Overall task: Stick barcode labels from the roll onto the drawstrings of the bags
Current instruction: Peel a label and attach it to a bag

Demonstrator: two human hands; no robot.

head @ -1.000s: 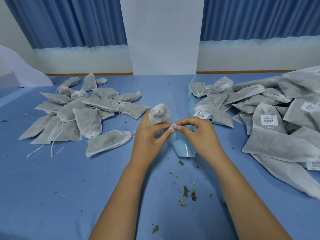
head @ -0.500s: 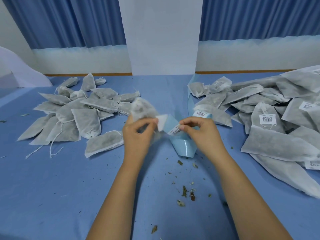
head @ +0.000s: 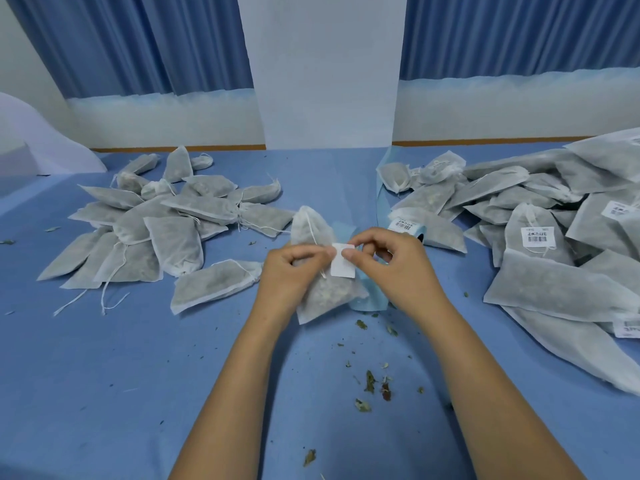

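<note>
The light-blue label roll (head: 406, 227), with one printed barcode sticker facing up, lies on the blue tablecloth (head: 138, 375). Everything here is placed from it.

Just left of the roll and nearer the person, a drawstring bag (head: 320, 292) is held up off the cloth. It is a white, translucent non-woven pouch, puffed with grey-green dried herb, its gathered neck pointing away from the person. Its thin white drawstring (head: 311, 233) runs down the front from the neck to a loose end by the left thumb.

The left hand (head: 291, 271) has its fingers curled round the bag, and its thumb tip rests at the left edge of the barcode label (head: 343, 264). The label is a small white rectangle with its blank face up, held over the bag. Whether it already touches the string cannot be told.

The right hand (head: 394, 268), just in front of the roll, pinches the label's top right corner between thumb and forefinger, with the other fingers bent inward.

A strip of pale blue backing paper (head: 369, 301) trails from the roll, under the hands.

Well left of the roll lies a heap of unlabelled bags (head: 166, 230). To the right of the roll is a heap of labelled bags (head: 540, 244). Dried herb crumbs (head: 370, 384) are scattered well in front of it.
</note>
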